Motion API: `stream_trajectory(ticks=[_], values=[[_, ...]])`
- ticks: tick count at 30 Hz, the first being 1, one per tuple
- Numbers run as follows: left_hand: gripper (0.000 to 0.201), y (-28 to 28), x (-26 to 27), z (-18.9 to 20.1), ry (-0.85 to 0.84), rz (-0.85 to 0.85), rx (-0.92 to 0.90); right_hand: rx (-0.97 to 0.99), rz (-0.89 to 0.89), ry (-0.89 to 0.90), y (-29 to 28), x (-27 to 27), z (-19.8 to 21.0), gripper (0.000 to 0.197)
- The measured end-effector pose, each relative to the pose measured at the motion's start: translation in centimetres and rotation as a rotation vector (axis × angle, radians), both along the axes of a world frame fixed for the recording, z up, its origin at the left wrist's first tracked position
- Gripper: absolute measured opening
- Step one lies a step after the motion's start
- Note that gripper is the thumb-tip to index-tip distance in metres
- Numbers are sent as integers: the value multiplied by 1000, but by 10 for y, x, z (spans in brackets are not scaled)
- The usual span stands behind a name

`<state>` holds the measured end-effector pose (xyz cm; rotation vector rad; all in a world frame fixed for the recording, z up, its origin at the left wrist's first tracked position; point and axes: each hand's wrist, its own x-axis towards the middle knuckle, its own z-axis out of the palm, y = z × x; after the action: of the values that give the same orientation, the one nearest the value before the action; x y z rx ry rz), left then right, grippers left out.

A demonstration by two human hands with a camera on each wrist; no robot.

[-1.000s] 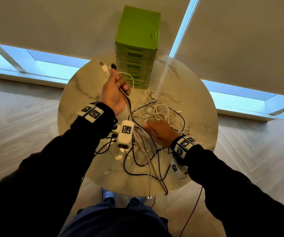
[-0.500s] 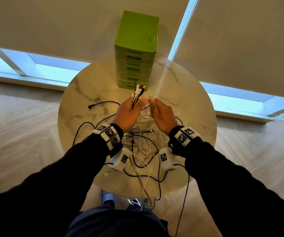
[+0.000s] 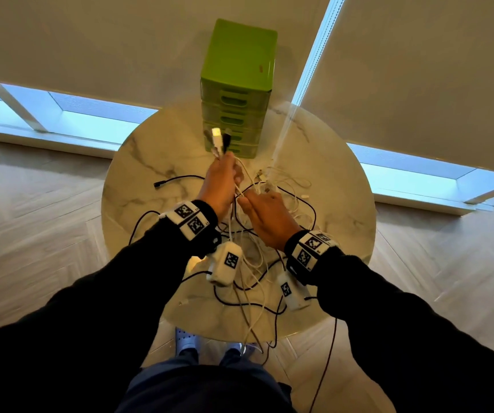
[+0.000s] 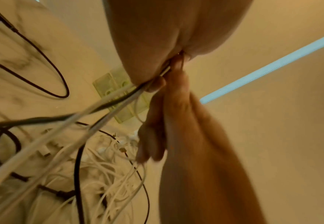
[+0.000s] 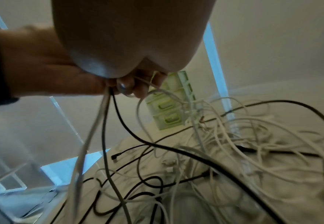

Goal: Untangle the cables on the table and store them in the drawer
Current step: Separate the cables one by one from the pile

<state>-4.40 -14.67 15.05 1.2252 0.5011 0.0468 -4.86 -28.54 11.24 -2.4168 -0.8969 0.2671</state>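
While the head view looks down on a round marble table (image 3: pixel 150 162), the left hand (image 3: pixel 220 186) is raised above it with fingers curled round a bunch of cables, whose white plug (image 3: pixel 216 138) and a dark plug stick up in front of the green drawer unit (image 3: pixel 237 93) at the table's far edge. Just beside it, the right hand (image 3: pixel 265 217) pinches a white strand at its fingertips. Below both hands a tangle of white and black cables (image 3: pixel 269 263) lies spread over the tabletop, some loops hanging off the near edge; every drawer looks closed. From the left wrist, the fingers (image 4: pixel 157 84) are clamped on white and dark cables (image 4: pixel 107 98) that run down to the pile (image 4: pixel 92 166), with the right hand (image 4: pixel 176 121) close alongside. From the right wrist, the fingertips (image 5: pixel 138 89) are closed on a thin white cable (image 5: pixel 157 91), and the left hand (image 5: pixel 42 63) touches them, holding a white and black cable pair (image 5: pixel 105 113) that hangs toward the heap (image 5: pixel 234 151).
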Motion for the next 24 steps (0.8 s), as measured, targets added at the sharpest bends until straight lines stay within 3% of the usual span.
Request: stream_trajectory(ticks=[5,10,14,17,20,24], values=[[35,39,11,28,-89,186,-260,-45,-11,80,-35,12,-18,32],[37,69,18,46,-184,376,-181,-174,-12,35,-56,28,-20,34],[37,86,20,54,-208,476,-123,-255,-135,73,-72,46,-18,26],[37,70,7,46,-165,330,109,-174,-242,46,-65,54,-10,24],[29,37,-11,19,-63,-13,445,-26,-241,41,-35,52,3,28],[14,12,-18,1,0,-188,470,40,-213,-3,-3,47,13,29]])
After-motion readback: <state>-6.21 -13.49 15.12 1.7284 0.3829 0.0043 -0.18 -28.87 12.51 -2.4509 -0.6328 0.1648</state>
